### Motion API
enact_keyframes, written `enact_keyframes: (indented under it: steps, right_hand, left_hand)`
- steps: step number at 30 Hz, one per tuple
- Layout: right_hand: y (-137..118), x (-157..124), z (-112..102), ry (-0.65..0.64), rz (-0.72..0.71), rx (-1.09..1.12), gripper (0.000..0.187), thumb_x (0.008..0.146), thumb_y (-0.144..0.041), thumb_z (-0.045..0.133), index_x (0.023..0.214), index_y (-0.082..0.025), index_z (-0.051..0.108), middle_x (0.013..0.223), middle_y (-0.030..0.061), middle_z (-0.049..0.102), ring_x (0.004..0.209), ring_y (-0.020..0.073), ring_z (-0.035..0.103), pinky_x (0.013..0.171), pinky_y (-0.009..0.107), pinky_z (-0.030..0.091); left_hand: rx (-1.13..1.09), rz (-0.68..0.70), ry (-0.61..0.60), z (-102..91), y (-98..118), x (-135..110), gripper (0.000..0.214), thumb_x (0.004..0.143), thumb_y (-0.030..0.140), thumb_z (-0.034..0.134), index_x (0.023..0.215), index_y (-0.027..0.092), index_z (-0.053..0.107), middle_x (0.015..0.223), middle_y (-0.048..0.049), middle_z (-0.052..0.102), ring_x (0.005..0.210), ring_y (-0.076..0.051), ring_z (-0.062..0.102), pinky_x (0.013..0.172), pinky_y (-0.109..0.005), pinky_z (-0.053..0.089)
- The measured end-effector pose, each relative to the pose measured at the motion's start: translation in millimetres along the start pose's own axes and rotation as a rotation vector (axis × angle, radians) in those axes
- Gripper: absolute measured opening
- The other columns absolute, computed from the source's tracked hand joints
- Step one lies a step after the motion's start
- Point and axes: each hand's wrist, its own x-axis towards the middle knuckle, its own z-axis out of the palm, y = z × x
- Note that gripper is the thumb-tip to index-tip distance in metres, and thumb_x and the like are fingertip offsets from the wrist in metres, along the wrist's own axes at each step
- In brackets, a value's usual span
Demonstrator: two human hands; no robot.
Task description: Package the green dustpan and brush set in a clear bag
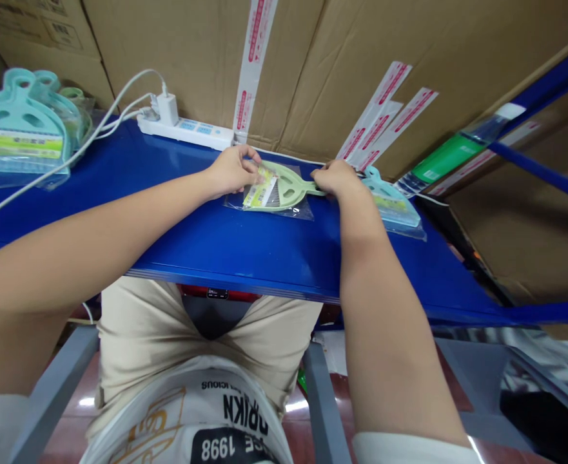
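A light green mini dustpan (291, 187) with a small brush lies on the blue table in a clear plastic bag. A yellow-green and white label (261, 189) covers its wide end. My left hand (234, 171) is at that end, thumb and fingers closed on the edge of the bag beside the label. At the other end my right hand (338, 178) is closed around the dustpan's handle, its fingertips partly hidden. Just right of that hand lies a bagged light blue dustpan (391, 203), partly covered by my forearm.
Several bagged blue dustpans (22, 138) are stacked at the left. A white power strip (187, 131) with a charger and cables stands along the back. Strips of red-and-white tape (378, 119) hang on the cardboard. A green-labelled bottle (450, 156) leans at the right by a blue frame bar.
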Motion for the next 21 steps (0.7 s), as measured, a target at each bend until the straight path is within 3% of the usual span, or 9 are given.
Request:
enact_keyframes:
  steps: [5,9,13,16,18,21]
  right_hand:
    - [-0.7,-1.9,-0.9,0.004,-0.008,0.001,0.026,0.092,-0.018,0.065,0.109,-0.013,0.083,0.109,0.0233,0.084,0.115,0.0405,0.081,0.102,0.048,0.063]
    - [-1.7,-3.7,-1.9,-0.001,-0.013,0.007,0.026,0.092,-0.018,0.065,0.110,-0.013,0.083,0.108,0.0221,0.084,0.115,0.0405,0.081,0.103,0.049,0.063]
    - [-4.0,-6.5,-3.7,-0.014,0.012,-0.017,0.025,0.096,-0.021,0.066,0.112,-0.011,0.083,0.115,0.0243,0.083,0.116,0.0387,0.081,0.103,0.045,0.062]
    - [-5.3,-7.4,-4.7,-0.030,0.016,-0.026,0.029,0.099,-0.023,0.065,0.118,-0.008,0.081,0.119,0.0248,0.082,0.117,0.0365,0.081,0.102,0.042,0.062]
    - [-5.6,-7.1,-4.9,-0.049,0.025,-0.032,0.032,0.101,-0.024,0.063,0.122,-0.006,0.079,0.120,0.0256,0.082,0.117,0.0356,0.081,0.101,0.041,0.062]
    - [-5.2,-6.4,-5.0,-0.055,0.026,-0.038,0.032,0.102,-0.024,0.063,0.123,-0.006,0.079,0.122,0.0256,0.082,0.119,0.0357,0.080,0.102,0.041,0.062]
  left_hand:
    - [0.027,-0.013,0.046,3.1,-3.6,6.8,0.053,0.091,0.028,0.092,0.136,0.018,0.065,0.095,-0.0052,0.073,0.094,-0.027,0.075,0.088,-0.044,0.057]
    - [0.053,-0.031,0.073,0.9,-5.1,8.2,0.059,0.096,0.035,0.089,0.144,0.018,0.059,0.088,-0.0012,0.068,0.099,-0.025,0.075,0.092,-0.041,0.055]
    - [0.047,-0.028,0.061,-0.5,-4.1,7.0,0.053,0.096,0.027,0.088,0.140,0.020,0.059,0.084,0.0039,0.064,0.091,-0.017,0.069,0.090,-0.035,0.051]
    - [0.057,-0.035,0.100,2.0,0.7,4.0,0.034,0.098,0.007,0.073,0.129,0.018,0.062,0.077,0.0055,0.060,0.071,-0.011,0.060,0.074,-0.031,0.045]
    - [0.055,-0.015,0.102,3.5,2.7,2.8,0.032,0.095,-0.002,0.066,0.120,0.019,0.064,0.075,0.0055,0.060,0.059,-0.010,0.052,0.065,-0.030,0.041]
    - [0.026,0.031,0.059,3.8,-0.8,5.4,0.032,0.092,0.000,0.069,0.116,0.020,0.065,0.078,0.0046,0.065,0.060,-0.010,0.053,0.065,-0.028,0.044]
